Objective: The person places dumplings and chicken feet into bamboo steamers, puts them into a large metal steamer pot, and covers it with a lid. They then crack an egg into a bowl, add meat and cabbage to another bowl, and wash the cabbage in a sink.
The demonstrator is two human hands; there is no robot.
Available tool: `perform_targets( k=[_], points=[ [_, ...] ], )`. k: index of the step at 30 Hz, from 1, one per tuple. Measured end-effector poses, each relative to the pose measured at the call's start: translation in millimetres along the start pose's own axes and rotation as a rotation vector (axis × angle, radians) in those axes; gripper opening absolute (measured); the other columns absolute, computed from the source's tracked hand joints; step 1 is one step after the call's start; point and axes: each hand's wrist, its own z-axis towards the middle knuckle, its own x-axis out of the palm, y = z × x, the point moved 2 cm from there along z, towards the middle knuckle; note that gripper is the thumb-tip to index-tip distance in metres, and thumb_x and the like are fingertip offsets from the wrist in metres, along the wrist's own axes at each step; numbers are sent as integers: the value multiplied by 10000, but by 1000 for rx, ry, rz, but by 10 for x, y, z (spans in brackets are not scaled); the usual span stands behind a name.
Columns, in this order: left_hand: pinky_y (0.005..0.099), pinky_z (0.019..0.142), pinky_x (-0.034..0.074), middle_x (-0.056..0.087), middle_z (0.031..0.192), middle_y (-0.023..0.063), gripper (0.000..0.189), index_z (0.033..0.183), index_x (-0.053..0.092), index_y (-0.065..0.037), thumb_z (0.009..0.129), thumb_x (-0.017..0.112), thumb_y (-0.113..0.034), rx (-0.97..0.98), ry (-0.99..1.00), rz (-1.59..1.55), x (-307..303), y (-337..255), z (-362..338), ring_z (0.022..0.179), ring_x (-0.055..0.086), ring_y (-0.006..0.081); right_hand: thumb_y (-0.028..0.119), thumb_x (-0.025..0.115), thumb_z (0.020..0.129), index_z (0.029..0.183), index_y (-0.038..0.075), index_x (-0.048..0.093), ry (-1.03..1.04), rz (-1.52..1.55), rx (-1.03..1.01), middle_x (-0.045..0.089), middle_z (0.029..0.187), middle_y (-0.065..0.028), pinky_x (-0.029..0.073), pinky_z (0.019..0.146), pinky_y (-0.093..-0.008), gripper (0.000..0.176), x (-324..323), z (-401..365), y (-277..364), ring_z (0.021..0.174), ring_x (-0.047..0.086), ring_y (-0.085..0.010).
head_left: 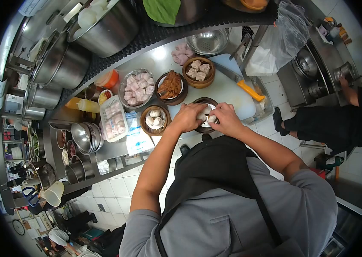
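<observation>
A round bamboo steamer (pixel 207 100) with several small white buns (pixel 207 110) stands at the front of the counter. My left hand (pixel 186 118) reaches over its left side, fingers curled round a bun. From the right, my right hand (pixel 227 118) pinches another bun between thumb and fingertips; the fingers partly hide both. Just left is a second steamer (pixel 143 124) of small white buns (pixel 155 118). Behind them are a steamer of brown chicken feet (pixel 170 85) and one of pale meat dumplings (pixel 198 70).
A yellow-handled knife (pixel 249 90) lies on the white cutting board (pixel 237 103). Raw meat pieces fill a metal bowl (pixel 137 88), beside a white basket (pixel 114 118). A shelf with pots (pixel 104 34) overhangs the counter. Another person (pixel 331 118) works at the right.
</observation>
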Motion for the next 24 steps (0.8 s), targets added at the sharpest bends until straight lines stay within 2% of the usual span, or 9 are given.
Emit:
perform_targets(
  k=[8, 17, 20, 23, 24],
  points=[
    [448, 1020, 358, 588, 1307, 108, 635, 1346, 516, -103, 746, 726, -112, -9, -27, -57, 22, 13, -45, 1222, 522, 299, 227, 745, 709, 1041, 72, 634, -59, -82, -20, 648, 982, -102, 351, 910, -430, 383, -60, 70, 95, 1111, 500, -295],
    [441, 1024, 356, 586, 1311, 112, 655, 1347, 518, -96, 731, 742, -110, -19, -31, -112, 76, 54, -31, 1224, 521, 308, 176, 721, 684, 1071, 61, 622, 29, -68, -84, 623, 1009, -119, 361, 893, -435, 416, -118, 65, -15, 1086, 498, -309],
    [432, 982, 405, 590, 1296, 136, 637, 1327, 536, -79, 727, 746, -114, 24, -148, -87, -41, -13, -121, 1209, 533, 320, 174, 707, 719, 1087, 41, 618, -113, -16, -55, 627, 935, -128, 414, 839, -444, 401, -213, 77, -65, 983, 547, -332],
    [433, 960, 426, 593, 1269, 162, 566, 1301, 550, -69, 766, 714, -151, -53, -317, -232, -117, 56, -305, 1173, 555, 310, 209, 679, 785, 1108, 15, 609, -5, 107, 354, 639, 838, -160, 467, 762, -469, 384, -240, 135, -243, 847, 600, -369],
    [417, 867, 492, 627, 1186, 187, 481, 1244, 588, -35, 795, 705, -161, -225, -372, -248, -122, 41, -419, 1020, 628, 316, 286, 635, 849, 1166, 1, 592, 131, 101, 488, 663, 815, -211, 498, 758, -484, 429, -192, 151, -342, 802, 639, -401]
  ],
)
